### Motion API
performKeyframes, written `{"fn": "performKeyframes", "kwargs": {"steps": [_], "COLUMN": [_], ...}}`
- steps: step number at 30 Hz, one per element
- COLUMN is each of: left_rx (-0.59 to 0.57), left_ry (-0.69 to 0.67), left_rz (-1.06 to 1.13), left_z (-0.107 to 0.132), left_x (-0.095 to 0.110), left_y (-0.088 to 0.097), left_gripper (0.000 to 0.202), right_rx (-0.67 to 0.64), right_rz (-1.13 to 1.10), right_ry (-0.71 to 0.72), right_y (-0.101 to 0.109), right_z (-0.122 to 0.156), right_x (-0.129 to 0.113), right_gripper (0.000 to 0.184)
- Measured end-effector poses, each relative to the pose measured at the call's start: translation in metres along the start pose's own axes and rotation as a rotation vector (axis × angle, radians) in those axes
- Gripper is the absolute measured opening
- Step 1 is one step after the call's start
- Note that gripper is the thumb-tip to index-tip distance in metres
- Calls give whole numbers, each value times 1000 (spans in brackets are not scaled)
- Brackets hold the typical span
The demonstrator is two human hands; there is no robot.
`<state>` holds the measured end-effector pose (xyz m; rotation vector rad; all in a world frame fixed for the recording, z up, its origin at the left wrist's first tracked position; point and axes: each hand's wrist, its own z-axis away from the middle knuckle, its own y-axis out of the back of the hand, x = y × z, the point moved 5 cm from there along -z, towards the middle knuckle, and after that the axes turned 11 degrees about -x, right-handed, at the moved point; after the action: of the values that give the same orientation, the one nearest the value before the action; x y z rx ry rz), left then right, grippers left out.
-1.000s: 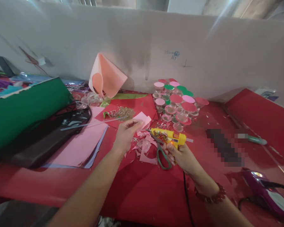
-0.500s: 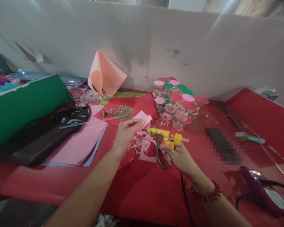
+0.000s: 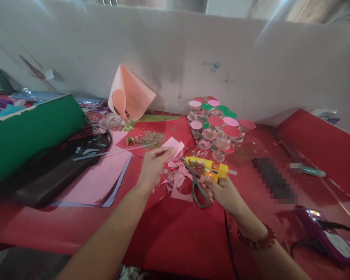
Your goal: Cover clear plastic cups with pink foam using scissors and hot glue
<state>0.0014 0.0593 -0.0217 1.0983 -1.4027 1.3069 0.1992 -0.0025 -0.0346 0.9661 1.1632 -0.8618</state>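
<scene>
Between the thumb and fingers of my left hand [image 3: 155, 167] is a small piece of pink paper [image 3: 174, 146]. My right hand [image 3: 221, 190] is wrapped round the handle of a yellow hot glue gun [image 3: 205, 165], its nozzle pointing left, close to the paper. A clear glue stick pokes out of the gun's back, and a small orange light glows on its side. Scissors with dark green handles [image 3: 200, 196] lie just below the gun, partly behind it. Under them are pink paper offcuts [image 3: 182, 191] and a clear plastic cup [image 3: 175, 177].
Behind the gun stand several clear cups topped with red, pink and green discs [image 3: 216, 121]. Pink sheets [image 3: 96, 179] and a black case [image 3: 61, 171] lie left, beside a green board [image 3: 32, 134]. A purple device [image 3: 323, 233] with a cord sits right.
My right hand has drawn the glue gun slightly right, away from the pink paper, uncovering more of the scissors. My left hand keeps its pinch on the paper, nearly still.
</scene>
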Motion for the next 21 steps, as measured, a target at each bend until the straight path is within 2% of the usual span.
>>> {"fn": "performKeyframes", "kwargs": {"steps": [6, 15, 21], "left_rx": [-7, -14, 14], "left_ry": [0, -6, 10], "left_rz": [-16, -24, -21], "left_z": [0, 1, 2], "left_x": [-1, 0, 1], "left_y": [2, 2, 2], "left_gripper": [19, 15, 16], "right_rx": [12, 42, -4], "right_rz": [19, -28, 31], "right_ry": [-38, -13, -23], "right_y": [-2, 5, 2], "right_z": [0, -1, -1], "right_x": [-1, 3, 3], "right_gripper": [41, 41, 43]}}
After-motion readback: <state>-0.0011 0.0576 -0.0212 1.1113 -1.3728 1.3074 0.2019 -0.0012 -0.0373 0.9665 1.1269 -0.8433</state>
